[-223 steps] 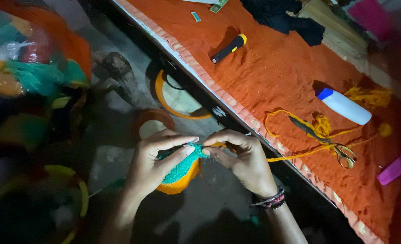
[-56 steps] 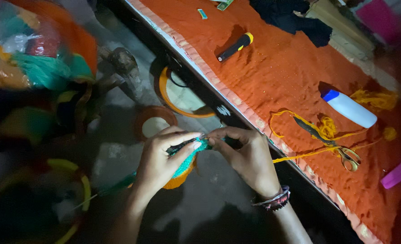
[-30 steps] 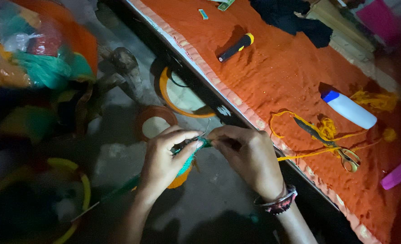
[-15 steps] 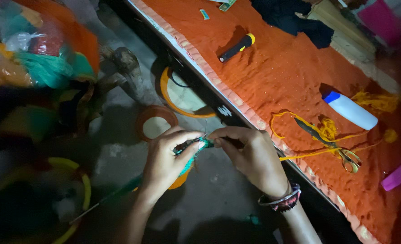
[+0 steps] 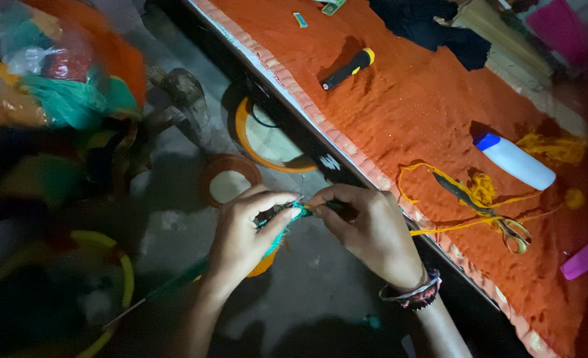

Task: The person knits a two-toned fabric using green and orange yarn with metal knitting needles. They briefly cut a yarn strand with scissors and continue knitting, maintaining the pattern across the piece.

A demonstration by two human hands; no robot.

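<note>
below the bed edge, over the dim floor, the left hand and right hand meet on a small teal and orange crochet piece. much of the piece is hidden behind the left hand's fingers; only a teal strip and an orange bit under it show. the left hand pinches its upper end between thumb and forefinger. the right hand's fingers are pressed together around a thin dark hook, mostly covered, so its tip is hard to make out. the piece's long axis runs slantwise, from upper right at the fingertips down to lower left. a teal strand trails on toward the lower left and fades into the dark. on the orange bedspread lie scissors over yellow yarn, a white bottle with a blue cap, and a black torch. a pink thing at the right edge is cut off. the left side is blurred bags.
</note>
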